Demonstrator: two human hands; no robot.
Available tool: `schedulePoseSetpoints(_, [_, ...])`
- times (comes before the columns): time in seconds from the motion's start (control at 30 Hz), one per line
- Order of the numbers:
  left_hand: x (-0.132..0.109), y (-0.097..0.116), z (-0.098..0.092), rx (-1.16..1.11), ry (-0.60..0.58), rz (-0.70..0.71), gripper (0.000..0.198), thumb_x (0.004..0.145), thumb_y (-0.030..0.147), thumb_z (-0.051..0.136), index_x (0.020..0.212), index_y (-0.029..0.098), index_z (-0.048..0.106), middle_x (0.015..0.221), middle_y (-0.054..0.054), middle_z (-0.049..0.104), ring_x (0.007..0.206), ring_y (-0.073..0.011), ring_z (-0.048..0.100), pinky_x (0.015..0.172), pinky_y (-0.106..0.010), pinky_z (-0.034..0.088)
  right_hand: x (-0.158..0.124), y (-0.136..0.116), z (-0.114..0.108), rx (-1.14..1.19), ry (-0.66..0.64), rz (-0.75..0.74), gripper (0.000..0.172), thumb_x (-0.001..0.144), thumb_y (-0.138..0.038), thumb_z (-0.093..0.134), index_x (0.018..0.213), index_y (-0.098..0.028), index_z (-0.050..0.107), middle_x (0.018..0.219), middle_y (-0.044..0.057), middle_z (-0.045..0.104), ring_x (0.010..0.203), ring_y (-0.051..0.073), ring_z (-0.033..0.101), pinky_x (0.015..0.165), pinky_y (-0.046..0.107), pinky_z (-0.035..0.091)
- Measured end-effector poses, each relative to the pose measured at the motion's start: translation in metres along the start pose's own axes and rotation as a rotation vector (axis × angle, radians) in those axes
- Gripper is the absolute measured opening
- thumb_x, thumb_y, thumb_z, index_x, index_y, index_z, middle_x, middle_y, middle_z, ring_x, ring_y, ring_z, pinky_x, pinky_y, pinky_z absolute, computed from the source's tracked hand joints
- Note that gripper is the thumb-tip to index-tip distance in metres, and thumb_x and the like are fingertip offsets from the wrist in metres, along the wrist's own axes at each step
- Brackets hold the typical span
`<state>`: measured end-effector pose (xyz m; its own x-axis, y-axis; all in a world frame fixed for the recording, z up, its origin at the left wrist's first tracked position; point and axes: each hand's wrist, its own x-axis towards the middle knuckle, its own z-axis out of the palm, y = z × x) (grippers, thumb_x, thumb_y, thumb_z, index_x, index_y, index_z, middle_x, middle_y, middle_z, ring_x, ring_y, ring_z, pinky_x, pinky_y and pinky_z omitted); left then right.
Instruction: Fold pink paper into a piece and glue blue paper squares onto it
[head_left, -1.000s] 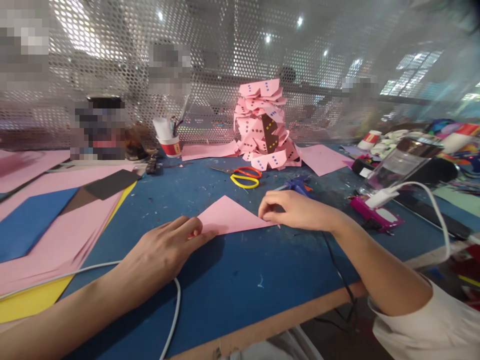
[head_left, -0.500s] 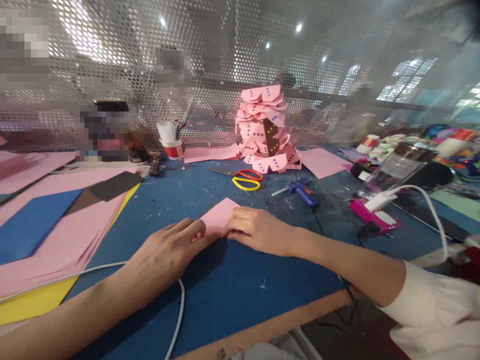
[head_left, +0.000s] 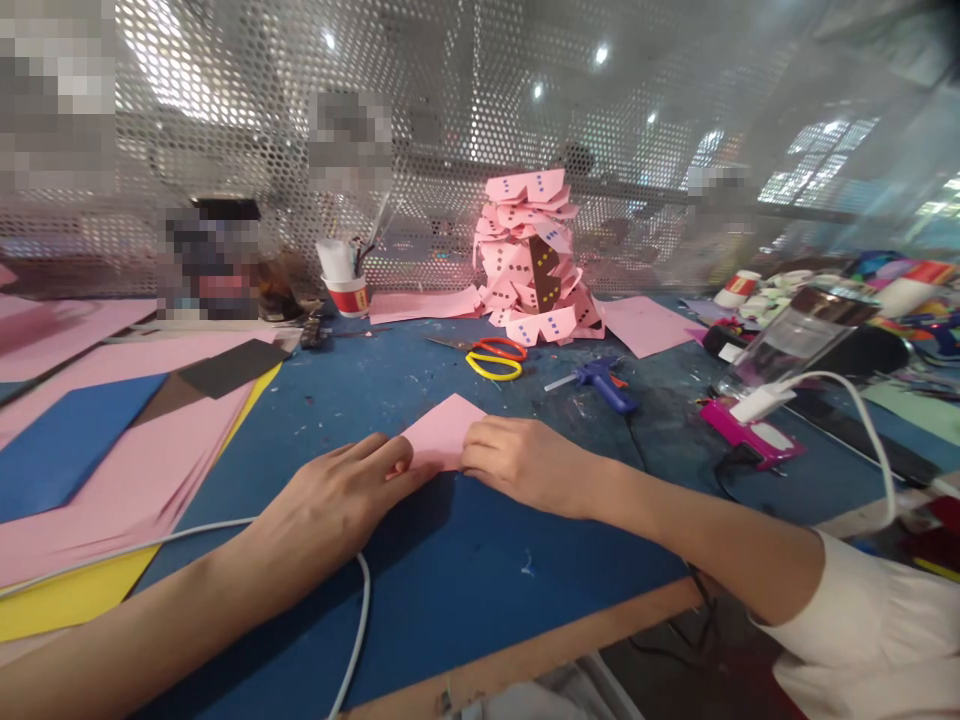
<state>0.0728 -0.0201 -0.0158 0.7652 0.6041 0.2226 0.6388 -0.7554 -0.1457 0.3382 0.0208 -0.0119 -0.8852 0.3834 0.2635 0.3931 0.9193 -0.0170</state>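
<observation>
A folded pink paper (head_left: 442,430) lies on the blue table mat (head_left: 465,560) in front of me. My left hand (head_left: 330,505) rests flat on the mat, its fingertips pressing the paper's left corner. My right hand (head_left: 521,462) lies over the paper's right side, fingers curled down and pressing onto it. Only the paper's upper point shows between the two hands.
A pile of folded pink paper pieces (head_left: 532,255) stands at the back. Scissors (head_left: 491,358), a blue glue gun (head_left: 600,382), a paper cup (head_left: 346,290), and sheets of pink, blue and yellow paper (head_left: 112,440) lie around. A white cable (head_left: 352,640) crosses under my left arm.
My right hand moved left across the paper, folding its right corner over. The paper went from a wide triangle to a smaller shape. My left hand stayed in place.
</observation>
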Motion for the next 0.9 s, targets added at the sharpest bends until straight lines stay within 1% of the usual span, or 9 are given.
schedulePoseSetpoints(0.13, [-0.001, -0.001, 0.002, 0.014, -0.002, 0.004, 0.048, 0.095, 0.002, 0.040, 0.135, 0.025, 0.054, 0.099, -0.005, 0.060, 0.084, -0.0210, 0.056, 0.068, -0.031, 0.047, -0.005, 0.001, -0.003, 0.030, -0.015, 0.031, 0.022, 0.104, -0.019, 0.046, 0.104, -0.015, 0.067, 0.102, 0.009, 0.066, 0.100, 0.020, 0.060, 0.088, 0.034, 0.050])
schedulePoseSetpoints(0.3, [-0.002, -0.001, 0.003, 0.010, -0.010, 0.006, 0.051, 0.093, 0.000, 0.040, 0.135, 0.026, 0.053, 0.102, -0.006, 0.060, 0.085, -0.0209, 0.057, 0.068, -0.030, 0.048, -0.014, 0.002, -0.008, 0.057, -0.023, 0.071, 0.019, 0.103, -0.018, 0.048, 0.104, -0.016, 0.067, 0.104, 0.009, 0.066, 0.100, 0.020, 0.061, 0.087, 0.033, 0.050])
schedulePoseSetpoints(0.5, [-0.001, -0.001, 0.003, 0.020, 0.014, 0.008, 0.062, 0.091, -0.002, 0.039, 0.144, 0.028, 0.045, 0.102, -0.006, 0.061, 0.085, -0.0208, 0.058, 0.067, -0.030, 0.048, -0.031, 0.005, -0.014, 0.063, -0.024, 0.124, 0.019, 0.104, -0.019, 0.048, 0.103, -0.017, 0.067, 0.104, 0.008, 0.066, 0.100, 0.020, 0.061, 0.088, 0.033, 0.050])
schedulePoseSetpoints(0.77, [-0.002, 0.000, 0.002, 0.068, 0.019, 0.005, 0.064, 0.092, -0.002, 0.038, 0.147, 0.030, 0.044, 0.101, -0.006, 0.062, 0.085, -0.0192, 0.060, 0.066, -0.028, 0.050, -0.052, 0.010, -0.019, 0.078, 0.021, 0.187, 0.020, 0.103, -0.018, 0.048, 0.102, -0.017, 0.068, 0.100, 0.008, 0.067, 0.096, 0.020, 0.062, 0.085, 0.035, 0.051])
schedulePoseSetpoints(0.9, [-0.003, 0.000, 0.002, 0.054, 0.003, -0.004, 0.058, 0.095, 0.001, 0.038, 0.145, 0.029, 0.046, 0.102, -0.006, 0.062, 0.085, -0.0197, 0.059, 0.068, -0.030, 0.051, -0.060, 0.012, -0.022, 0.093, 0.034, 0.229, 0.020, 0.103, -0.020, 0.049, 0.102, -0.018, 0.069, 0.100, 0.008, 0.067, 0.097, 0.020, 0.062, 0.087, 0.036, 0.051])
